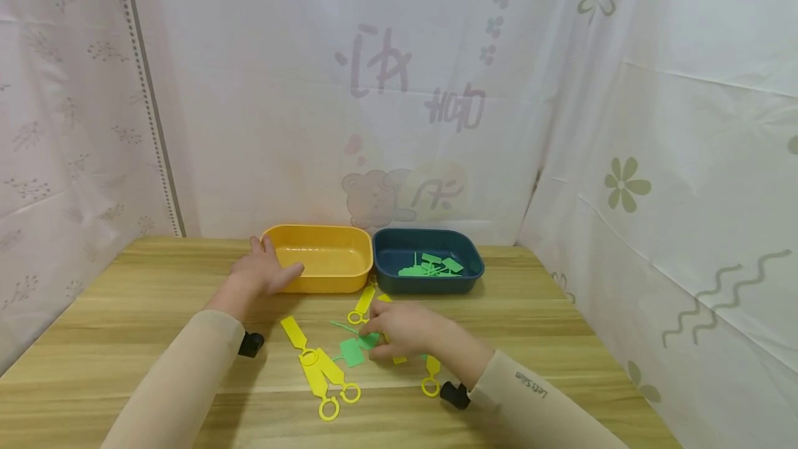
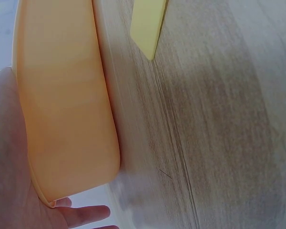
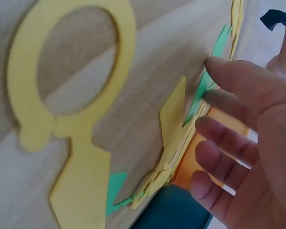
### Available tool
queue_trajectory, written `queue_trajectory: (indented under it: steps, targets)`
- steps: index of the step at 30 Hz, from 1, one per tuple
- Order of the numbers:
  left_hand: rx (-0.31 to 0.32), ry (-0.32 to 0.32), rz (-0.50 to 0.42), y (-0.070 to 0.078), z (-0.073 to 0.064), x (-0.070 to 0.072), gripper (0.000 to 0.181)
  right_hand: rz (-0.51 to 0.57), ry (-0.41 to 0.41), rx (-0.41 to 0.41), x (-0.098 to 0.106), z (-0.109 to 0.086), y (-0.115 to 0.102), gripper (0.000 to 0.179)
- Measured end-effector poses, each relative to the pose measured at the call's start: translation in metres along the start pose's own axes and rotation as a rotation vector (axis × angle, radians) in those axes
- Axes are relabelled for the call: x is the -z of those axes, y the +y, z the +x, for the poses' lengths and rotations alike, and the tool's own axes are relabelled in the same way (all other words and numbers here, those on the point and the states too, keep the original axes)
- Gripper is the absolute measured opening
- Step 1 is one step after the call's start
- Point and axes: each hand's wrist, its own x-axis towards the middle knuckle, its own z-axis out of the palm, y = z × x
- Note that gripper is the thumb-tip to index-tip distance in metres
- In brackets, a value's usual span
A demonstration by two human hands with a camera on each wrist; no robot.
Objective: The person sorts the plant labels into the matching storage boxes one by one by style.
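Note:
My left hand (image 1: 262,269) rests against the left end of the yellow-orange bin (image 1: 321,284), its thumb by the front and its fingers extended along the end wall. In the left wrist view, the palm lies along the bin's rim (image 2: 23,102). Over the scattered tags, my right hand (image 1: 405,328) reaches down with fingers loosely bent. Its thumb and index finger are spread beside a green tag (image 3: 198,98) on the table; the right wrist view shows no clear grip. Another green tag (image 1: 352,353) lies just left of those fingers. Yellow ring tags (image 1: 314,373) lie nearer the front.
A dark blue bin (image 1: 430,285) with several green tags (image 1: 430,267) inside stands right of the yellow-orange one. Single yellow tags lie before the bins (image 1: 364,302) and near the right wrist (image 1: 431,373). Patterned curtains (image 1: 280,123) enclose the wooden table (image 1: 530,324).

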Motion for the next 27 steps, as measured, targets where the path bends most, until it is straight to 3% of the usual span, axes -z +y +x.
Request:
queue_trajectory:
  steps: [6,14,27]
  targets:
    - [-0.001,0.002,0.005,-0.0013,0.001,-0.0016,0.12,0.02,-0.031,0.028,0.0029,-0.0021,-0.0036,0.034]
    - [0.001,-0.001,0.008,-0.0012,0.0019,-0.0021,0.119,0.028,-0.06,-0.011,0.0031,0.0001,-0.0048,0.044]
    - [0.004,-0.005,0.005,-0.0026,0.0052,-0.0037,0.119,0.078,-0.085,-0.055,0.0032,0.0006,-0.009,0.026]
